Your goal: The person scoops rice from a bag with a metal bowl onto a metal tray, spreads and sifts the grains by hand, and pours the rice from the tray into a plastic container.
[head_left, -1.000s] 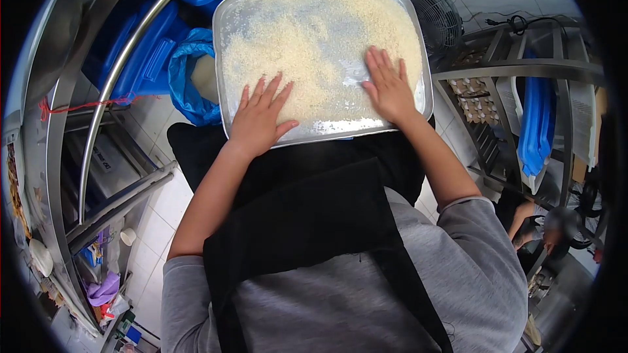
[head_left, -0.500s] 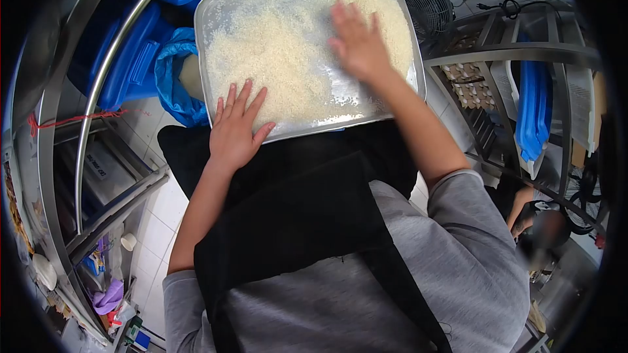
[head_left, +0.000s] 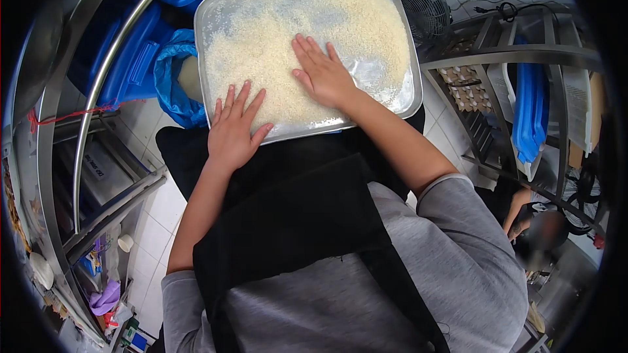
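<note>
A large metal tray (head_left: 411, 95) rests at my lap, with pale rice grains (head_left: 261, 33) spread unevenly over it. My left hand (head_left: 233, 127) lies at the tray's near left edge, fingers spread over the rice and holding nothing. Flat on the rice near the middle is my right hand (head_left: 324, 78), its fingers stretched out and thumb apart. Bare shiny metal shows just right of that hand. Rice is thicker along the right side and the left half; thinner patches show toward the back.
A blue plastic bag (head_left: 171, 75) with pale contents stands left of the tray, beside blue lidded bins (head_left: 134, 59). A black fan (head_left: 425, 10) is behind right. Metal shelving (head_left: 510, 55) with egg trays (head_left: 466, 85) stands right; another person's arm (head_left: 519, 209) shows beyond it.
My right hand has swept left and toward me across the tray, from the back right to the middle. Rice there has shifted. My left hand stays at the edge.
</note>
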`<move>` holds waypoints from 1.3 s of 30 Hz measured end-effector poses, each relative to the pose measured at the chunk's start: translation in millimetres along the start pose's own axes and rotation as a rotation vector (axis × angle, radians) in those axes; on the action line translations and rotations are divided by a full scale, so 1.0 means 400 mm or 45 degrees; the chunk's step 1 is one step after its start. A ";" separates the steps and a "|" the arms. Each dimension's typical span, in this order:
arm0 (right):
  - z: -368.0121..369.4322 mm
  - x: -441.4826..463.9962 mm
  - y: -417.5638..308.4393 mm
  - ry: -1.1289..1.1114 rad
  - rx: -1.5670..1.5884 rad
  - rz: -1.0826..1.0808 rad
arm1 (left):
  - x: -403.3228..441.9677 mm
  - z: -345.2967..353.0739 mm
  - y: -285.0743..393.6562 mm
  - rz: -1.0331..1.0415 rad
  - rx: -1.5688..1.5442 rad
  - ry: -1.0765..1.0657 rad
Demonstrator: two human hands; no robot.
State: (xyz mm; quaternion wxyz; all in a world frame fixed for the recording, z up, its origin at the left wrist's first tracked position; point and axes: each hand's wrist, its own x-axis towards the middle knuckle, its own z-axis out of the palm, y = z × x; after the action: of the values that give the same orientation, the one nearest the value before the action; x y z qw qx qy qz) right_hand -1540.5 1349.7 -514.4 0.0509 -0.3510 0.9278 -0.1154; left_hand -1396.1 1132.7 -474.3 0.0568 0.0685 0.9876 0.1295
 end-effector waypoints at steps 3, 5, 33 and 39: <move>-0.041 0.042 0.034 0.103 0.046 0.082 | 0.002 0.000 -0.002 -0.008 -0.003 0.014; -0.062 0.089 0.137 0.309 -0.158 0.167 | -0.001 -0.001 -0.002 0.007 -0.019 0.010; -0.087 0.212 0.292 0.289 -0.467 0.156 | 0.001 -0.008 0.000 0.030 -0.005 0.020; -0.046 0.203 0.164 0.060 -0.269 0.064 | 0.007 -0.011 0.002 0.039 0.000 -0.009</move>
State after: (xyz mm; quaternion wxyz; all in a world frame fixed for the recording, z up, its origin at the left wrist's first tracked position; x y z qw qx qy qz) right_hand -1646.5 1346.6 -514.0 -0.0052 -0.3281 0.9443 -0.0238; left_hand -1399.2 1132.7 -470.0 0.0582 0.0840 0.9862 0.1300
